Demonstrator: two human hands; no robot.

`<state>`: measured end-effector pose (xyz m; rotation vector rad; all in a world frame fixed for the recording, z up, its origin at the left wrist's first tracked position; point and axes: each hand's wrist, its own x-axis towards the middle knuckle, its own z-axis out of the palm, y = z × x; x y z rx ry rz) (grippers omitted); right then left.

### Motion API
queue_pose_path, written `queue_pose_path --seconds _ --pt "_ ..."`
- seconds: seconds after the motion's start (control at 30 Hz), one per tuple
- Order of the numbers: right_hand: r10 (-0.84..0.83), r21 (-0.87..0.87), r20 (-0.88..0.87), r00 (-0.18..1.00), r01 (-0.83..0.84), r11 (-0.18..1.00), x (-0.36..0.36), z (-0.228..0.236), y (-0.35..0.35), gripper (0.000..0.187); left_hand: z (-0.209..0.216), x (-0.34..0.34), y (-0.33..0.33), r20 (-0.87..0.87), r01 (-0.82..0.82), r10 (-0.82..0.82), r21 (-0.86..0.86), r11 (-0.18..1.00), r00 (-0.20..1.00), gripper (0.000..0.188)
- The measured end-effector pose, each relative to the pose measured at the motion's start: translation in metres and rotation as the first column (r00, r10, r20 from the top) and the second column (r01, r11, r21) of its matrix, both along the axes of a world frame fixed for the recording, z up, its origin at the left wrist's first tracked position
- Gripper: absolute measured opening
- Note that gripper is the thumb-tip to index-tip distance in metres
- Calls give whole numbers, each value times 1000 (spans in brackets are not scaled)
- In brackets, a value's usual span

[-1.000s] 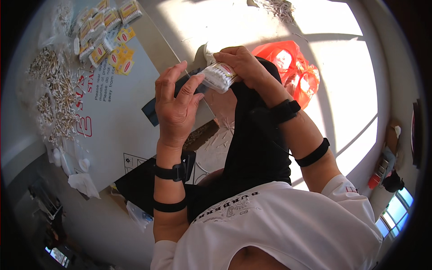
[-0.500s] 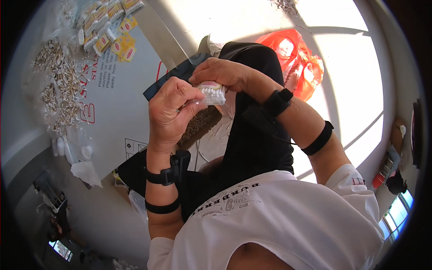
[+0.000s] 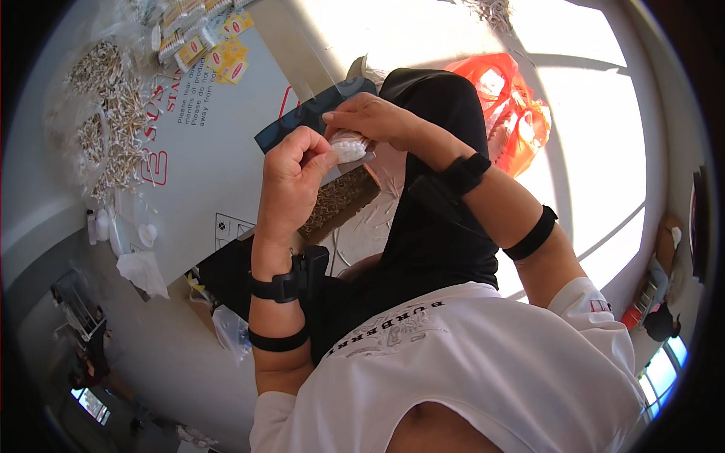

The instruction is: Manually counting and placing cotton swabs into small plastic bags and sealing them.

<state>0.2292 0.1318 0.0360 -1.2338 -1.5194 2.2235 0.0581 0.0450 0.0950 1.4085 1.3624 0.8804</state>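
Observation:
Between my two hands is a small clear pack of cotton swabs (image 3: 350, 151), its white tips facing toward me. My left hand (image 3: 293, 167) pinches the pack's left edge between thumb and forefinger. My right hand (image 3: 375, 123) grips it from the far right side, fingers bent over its back. Below the pack stands an open cardboard box (image 3: 341, 202) holding many loose swabs. Left of my hands, several filled swab packs (image 3: 198, 47) lie on a large grey board (image 3: 219, 143), beside yellow printed cards (image 3: 227, 60).
Clear bags of loose cotton swabs (image 3: 113, 124) spill along the board's left side. A white scrap of paper (image 3: 143, 273) hangs at its near edge. A red plastic bag (image 3: 521, 124) sits on the sunlit floor beyond my right knee. Stray sticks lie near the box.
The pack has turned in my fingers, so its yellow label no longer faces up. Both hands stay on it. The whole view has shifted slightly.

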Motion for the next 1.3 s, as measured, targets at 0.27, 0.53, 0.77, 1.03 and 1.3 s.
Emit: queue_pose_path --seconds 0.27,0.53,0.77,1.03,1.3 --pt "-25 739 -228 973 190 646 17 26 -24 33 -9 -19 2 -109 -87 83 -30 996 991 15" --pt "-95 731 -215 972 224 645 1 27 -33 12 -10 -12 3 -51 -68 66 -56 996 997 12" --pt "-61 1000 24 998 -23 13 -7 26 -28 16 -15 -8 8 -319 22 54 230 973 946 13" --pt "12 960 -90 996 84 266 -2 30 -20 17 -26 -11 6 -427 65 130 413 908 895 21" --pt "10 977 18 1000 -19 213 -5 30 -19 16 -21 -17 12 -294 50 11 201 978 956 29"
